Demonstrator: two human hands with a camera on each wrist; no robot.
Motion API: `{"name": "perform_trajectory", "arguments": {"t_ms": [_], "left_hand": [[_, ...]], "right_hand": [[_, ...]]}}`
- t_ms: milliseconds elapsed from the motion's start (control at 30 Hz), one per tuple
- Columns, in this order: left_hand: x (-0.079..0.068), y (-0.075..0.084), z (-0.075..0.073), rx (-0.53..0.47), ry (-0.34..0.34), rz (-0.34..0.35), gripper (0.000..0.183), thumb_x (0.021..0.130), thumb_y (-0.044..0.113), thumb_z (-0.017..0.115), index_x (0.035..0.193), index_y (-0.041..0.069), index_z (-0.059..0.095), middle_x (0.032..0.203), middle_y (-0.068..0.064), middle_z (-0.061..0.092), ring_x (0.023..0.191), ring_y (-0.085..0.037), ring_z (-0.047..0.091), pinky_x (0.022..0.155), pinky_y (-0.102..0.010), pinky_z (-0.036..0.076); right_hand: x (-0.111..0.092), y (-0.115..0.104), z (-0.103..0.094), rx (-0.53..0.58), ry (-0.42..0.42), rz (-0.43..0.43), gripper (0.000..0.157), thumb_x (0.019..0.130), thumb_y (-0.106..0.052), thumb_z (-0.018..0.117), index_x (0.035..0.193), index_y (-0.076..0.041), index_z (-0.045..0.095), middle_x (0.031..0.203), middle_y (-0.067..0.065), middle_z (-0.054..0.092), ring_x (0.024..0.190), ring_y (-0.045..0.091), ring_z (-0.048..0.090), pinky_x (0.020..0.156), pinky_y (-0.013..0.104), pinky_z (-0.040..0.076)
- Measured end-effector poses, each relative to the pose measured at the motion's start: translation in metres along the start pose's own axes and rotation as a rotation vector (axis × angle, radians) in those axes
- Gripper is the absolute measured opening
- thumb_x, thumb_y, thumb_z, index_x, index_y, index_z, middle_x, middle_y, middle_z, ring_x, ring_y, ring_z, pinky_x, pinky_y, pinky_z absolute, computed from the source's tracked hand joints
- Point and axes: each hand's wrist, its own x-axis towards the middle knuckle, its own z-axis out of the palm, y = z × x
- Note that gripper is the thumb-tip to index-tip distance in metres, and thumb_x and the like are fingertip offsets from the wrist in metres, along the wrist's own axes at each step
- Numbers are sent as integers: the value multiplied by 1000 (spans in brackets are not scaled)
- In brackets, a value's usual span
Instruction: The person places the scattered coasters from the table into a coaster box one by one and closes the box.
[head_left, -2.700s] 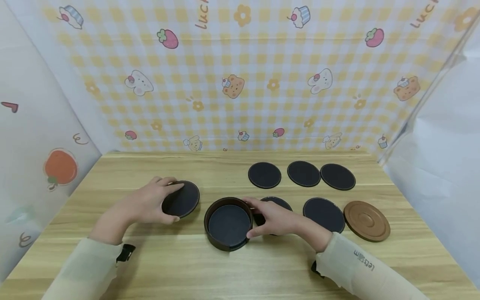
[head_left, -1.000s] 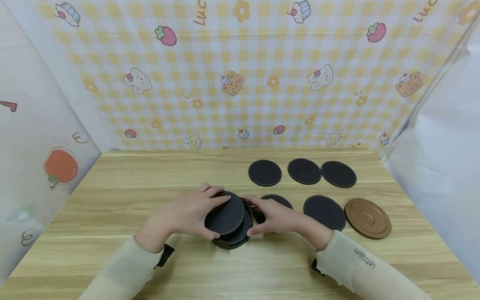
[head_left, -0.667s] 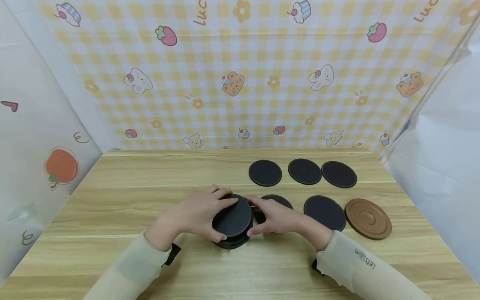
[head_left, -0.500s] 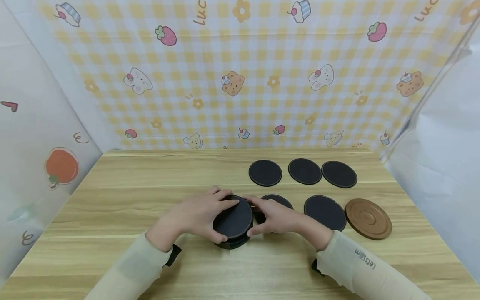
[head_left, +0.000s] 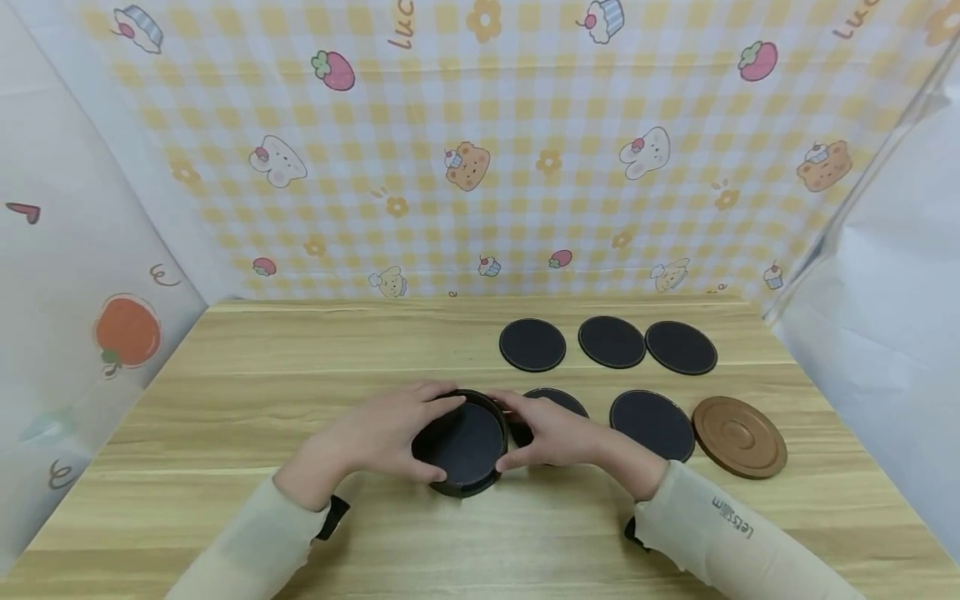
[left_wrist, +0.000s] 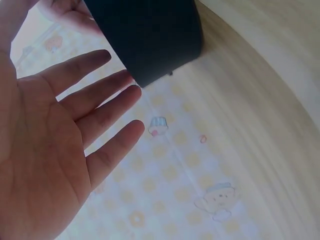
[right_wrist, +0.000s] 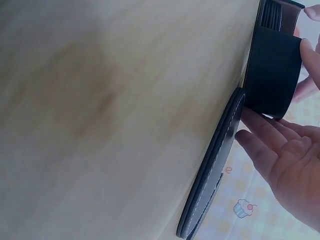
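A round black coaster holder stands on the table in the head view. Inside lies a black coaster; through the slot in the right wrist view, several stacked coasters show. My left hand is at the holder's left side, its fingers and thumb spread along the rim. Extended fingers reach the holder's wall in the left wrist view. My right hand steadies the holder from the right, thumb in front and fingers behind. Under that hand lies a partly hidden black coaster.
Three black coasters lie in the back row: one left, one middle, one right. Another coaster sits nearer, beside a brown grooved disc. A patterned cloth hangs behind the wooden table.
My left hand carried a coaster from the left to the holder, lowered it in and let go, then drew slightly left. My right hand has stayed on the holder.
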Motion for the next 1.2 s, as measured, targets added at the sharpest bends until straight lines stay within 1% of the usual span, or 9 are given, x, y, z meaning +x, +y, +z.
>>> {"name": "perform_trajectory", "arguments": {"t_ms": [100, 233, 467, 567, 667, 833, 1033, 1133, 1200], "left_hand": [[-8, -3, 1, -9, 32, -18, 88, 79, 51, 77, 149, 8, 45, 154, -15, 43, 138, -33, 47, 108, -50, 44], [-16, -6, 5, -18, 70, -29, 91, 80, 57, 74, 150, 8, 43, 154, -13, 44, 138, -32, 47, 107, -50, 45], [-19, -9, 16, -38, 147, -48, 100, 79, 65, 72, 154, 9, 36, 156, -11, 41, 141, -32, 44, 108, -51, 43], [-19, -8, 19, -54, 149, -90, 104, 78, 68, 71, 154, 6, 35, 156, -14, 40, 142, -34, 43, 110, -53, 41], [-19, -6, 21, -76, 129, -157, 110, 75, 71, 70, 154, 5, 33, 155, -15, 42, 141, -35, 43, 111, -52, 40], [-18, -2, 23, -91, 138, -243, 114, 70, 74, 73, 154, 5, 35, 147, -15, 52, 133, -32, 53, 105, -51, 46], [-18, 1, 24, -79, 150, -237, 113, 65, 74, 77, 150, 9, 41, 132, -11, 64, 117, -26, 63, 92, -46, 53], [-17, 2, 24, -83, 150, -235, 109, 64, 72, 78, 148, 12, 43, 130, -9, 65, 115, -25, 63, 91, -45, 53], [-17, 3, 24, -85, 144, -241, 111, 64, 71, 79, 149, 11, 43, 133, -10, 63, 117, -26, 63, 93, -46, 52]], "right_hand": [[0, -1, 0, -3, 0, 7, 92, 85, -31, 79, 156, -7, 26, 152, 10, 47, 135, 26, 52, 112, 44, 41], [0, -1, -1, -9, 3, 14, 93, 85, -32, 79, 156, -6, 26, 152, 11, 46, 135, 27, 52, 112, 45, 41], [1, 0, -2, -25, 13, -10, 92, 85, -32, 79, 156, -5, 27, 151, 12, 48, 134, 29, 53, 111, 46, 42], [0, 0, -1, -31, 17, -13, 92, 85, -32, 79, 156, -5, 27, 151, 13, 48, 134, 30, 53, 110, 46, 42], [-1, -2, 0, -44, 28, -12, 92, 85, -33, 79, 155, -4, 28, 150, 14, 49, 134, 31, 53, 110, 47, 42], [-1, -7, 3, -40, 53, 10, 91, 84, -33, 81, 154, -4, 30, 148, 13, 51, 134, 29, 53, 111, 47, 41], [-1, -12, 7, -44, 65, 11, 90, 83, -33, 81, 153, -4, 32, 143, 12, 56, 133, 26, 54, 110, 46, 41], [-1, -12, 8, -53, 67, 11, 90, 83, -33, 81, 153, -4, 32, 142, 11, 57, 133, 25, 54, 110, 46, 41], [-1, -12, 8, -55, 69, 10, 89, 83, -32, 81, 152, -4, 33, 142, 11, 57, 133, 25, 54, 110, 46, 41]]}}
